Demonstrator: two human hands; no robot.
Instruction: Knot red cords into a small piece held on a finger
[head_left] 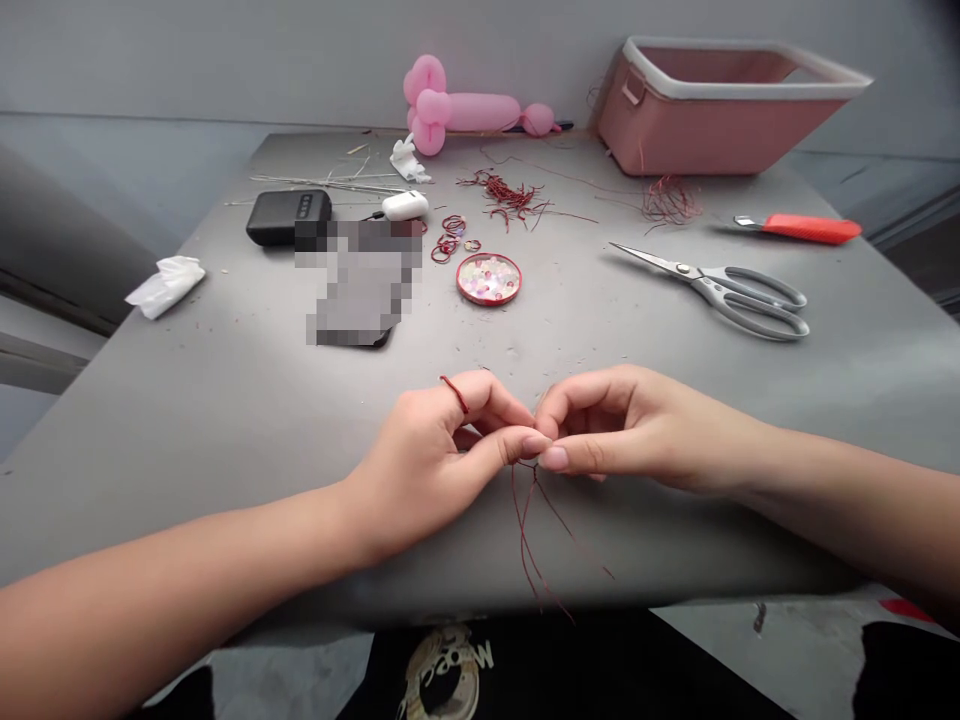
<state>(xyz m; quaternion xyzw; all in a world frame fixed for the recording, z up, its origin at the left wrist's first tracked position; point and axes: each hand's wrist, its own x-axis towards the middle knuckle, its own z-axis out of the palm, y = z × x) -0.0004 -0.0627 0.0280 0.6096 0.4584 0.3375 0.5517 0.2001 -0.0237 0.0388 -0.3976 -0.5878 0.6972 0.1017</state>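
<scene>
I have the left hand (427, 465) and right hand (660, 425) pinched closed on thin, dark-red cords (526, 515), in front of the shallow, round, red-rimmed dish (489, 303) of glossy, pale and pink beads (487, 277). Right of that dish lie grey-handled metal scissors (701, 283); behind it, frizzy dark-red cord scraps (510, 195) and, farther right, a white-rimmed pink plastic bin (712, 130).

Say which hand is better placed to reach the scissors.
Right hand, likely: the scissors lie ahead of it; the left hand is farther off. Both hands meet at the red threads.
</scene>
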